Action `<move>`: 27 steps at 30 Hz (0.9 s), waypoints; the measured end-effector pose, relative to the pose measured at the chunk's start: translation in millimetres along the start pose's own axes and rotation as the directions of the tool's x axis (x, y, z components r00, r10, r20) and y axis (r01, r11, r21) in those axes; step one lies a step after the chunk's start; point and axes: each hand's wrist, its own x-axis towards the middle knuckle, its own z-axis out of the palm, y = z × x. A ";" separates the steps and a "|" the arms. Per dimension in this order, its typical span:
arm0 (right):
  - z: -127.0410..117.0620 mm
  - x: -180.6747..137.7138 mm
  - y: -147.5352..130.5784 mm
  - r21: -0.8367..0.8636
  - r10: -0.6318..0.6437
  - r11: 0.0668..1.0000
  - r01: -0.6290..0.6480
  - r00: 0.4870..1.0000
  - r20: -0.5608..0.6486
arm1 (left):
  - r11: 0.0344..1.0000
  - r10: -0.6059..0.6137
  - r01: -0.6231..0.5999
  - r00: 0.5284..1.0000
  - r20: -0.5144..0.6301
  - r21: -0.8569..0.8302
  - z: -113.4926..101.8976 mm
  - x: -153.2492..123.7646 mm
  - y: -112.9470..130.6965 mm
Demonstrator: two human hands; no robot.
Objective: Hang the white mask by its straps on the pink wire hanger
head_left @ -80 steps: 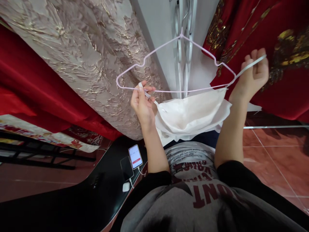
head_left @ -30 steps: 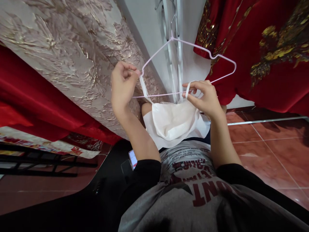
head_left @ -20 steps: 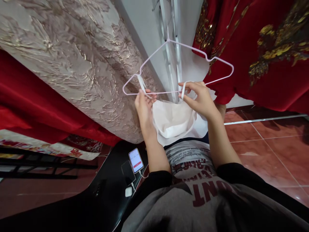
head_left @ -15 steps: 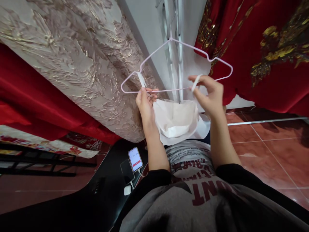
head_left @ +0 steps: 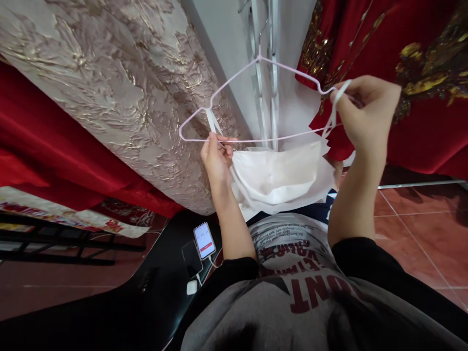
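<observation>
A pale pink clothes hanger [head_left: 259, 58] hangs by its hook in front of me. My left hand [head_left: 216, 158] pinches near the hanger's lower bar, at a white strap [head_left: 209, 119] that is looped over the left notch. Below the bar, a sheer white garment [head_left: 281, 168] with its neckline spread hangs between my forearms. My right hand [head_left: 373, 107] is closed on the other white strap [head_left: 342, 89] at the hanger's right end, by the right notch, and hides that tip. Whether this strap sits over the hanger's end cannot be seen.
Textured cream-gold fabric [head_left: 139, 97] hangs on the left, and red fabric with gold decoration [head_left: 420, 141] on the right. White metal poles [head_left: 272, 87] stand behind the hanger. Two phones, one lit [head_left: 204, 240], and a white charger [head_left: 192, 287] lie on a black surface [head_left: 161, 273].
My right hand has moved right and up with its strap, from inside the hanger to its right end. The garment's right side is pulled outward. My left hand has barely shifted.
</observation>
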 end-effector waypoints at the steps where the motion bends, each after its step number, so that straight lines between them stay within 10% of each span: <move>1: 2.8 3.5 -6.5 -0.037 0.005 0.999 -0.005 1.000 0.023 | 1.000 0.000 0.000 1.000 0.001 -0.003 -0.7 -0.2 0.2; 11: 9.8 11.5 -18.1 -0.159 -0.108 0.977 0.143 0.972 0.211 | 0.999 -0.004 0.006 0.999 0.043 -0.044 -4.0 -3.8 -0.5; 16: 23.4 -6.6 -49.9 0.057 -0.312 0.948 0.312 0.950 -0.010 | 0.999 -0.029 0.030 0.997 0.066 -0.012 -3.3 -8.3 2.4; 22: 58.5 -57.6 -24.1 0.041 -0.177 0.982 0.185 0.817 0.548 | 0.999 -0.027 0.023 0.990 0.139 0.032 -14.3 -7.0 1.6; 27: 59.6 -67.3 -6.2 -0.108 -0.081 0.979 0.172 0.818 0.569 | 0.972 -0.125 0.036 0.917 0.380 0.233 -43.1 -12.7 17.9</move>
